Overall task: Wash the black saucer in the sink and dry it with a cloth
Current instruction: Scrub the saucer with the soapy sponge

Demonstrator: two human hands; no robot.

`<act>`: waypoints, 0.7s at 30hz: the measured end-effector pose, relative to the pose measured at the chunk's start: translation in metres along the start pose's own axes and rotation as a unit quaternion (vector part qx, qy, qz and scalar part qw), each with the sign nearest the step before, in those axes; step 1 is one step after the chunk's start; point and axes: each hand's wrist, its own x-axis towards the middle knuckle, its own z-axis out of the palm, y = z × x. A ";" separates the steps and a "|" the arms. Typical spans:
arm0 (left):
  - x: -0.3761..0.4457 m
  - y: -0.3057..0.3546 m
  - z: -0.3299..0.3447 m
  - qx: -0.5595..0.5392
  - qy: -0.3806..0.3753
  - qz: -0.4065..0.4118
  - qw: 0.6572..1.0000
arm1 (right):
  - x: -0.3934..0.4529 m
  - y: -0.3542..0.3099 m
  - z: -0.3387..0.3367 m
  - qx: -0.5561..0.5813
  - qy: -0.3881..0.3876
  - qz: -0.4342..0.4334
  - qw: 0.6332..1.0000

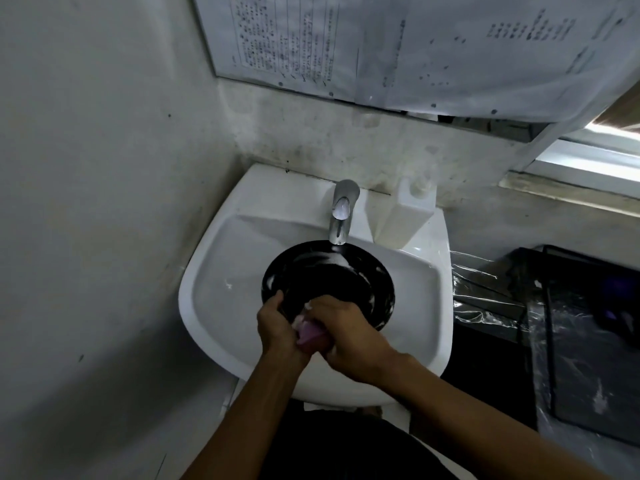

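Grimy bathroom corner, white sink (214, 306). Left hand (277, 327) grips the saucer (329, 282) rim; right hand (349, 337) curls round a pink soap or sponge (311, 336) — can't tell which. Saucer sudsy under the tap (341, 213) — mid-wash; rinsing and drying still left, no cloth visible.

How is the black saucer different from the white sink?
The black saucer is dark; the white sink is pale. The saucer is smaller and sits inside the sink's bowl. The saucer has soap suds on it and the left hand grips its edge; the sink is fixed to the wall. Both are smooth, shiny and curved.
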 end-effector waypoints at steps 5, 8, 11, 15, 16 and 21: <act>0.005 0.004 -0.004 0.002 -0.036 0.038 0.999 | -0.010 0.005 -0.017 -0.105 -0.004 -0.016 0.994; 0.009 0.003 -0.003 -0.002 -0.040 0.029 0.999 | -0.013 -0.002 -0.007 -0.106 -0.011 -0.039 0.994; 0.007 0.002 -0.008 0.016 -0.043 -0.008 0.999 | -0.008 -0.007 0.003 -0.055 -0.027 -0.055 0.997; 0.010 0.025 -0.023 0.087 -0.041 -0.026 0.995 | -0.012 -0.002 -0.011 -0.029 -0.021 -0.044 0.998; 0.013 0.033 -0.025 0.109 -0.027 -0.035 0.993 | -0.017 0.002 -0.015 -0.034 -0.015 -0.047 0.998; 0.019 0.030 -0.016 0.143 0.008 -0.025 0.989 | -0.025 0.015 -0.011 -0.077 -0.006 -0.042 0.996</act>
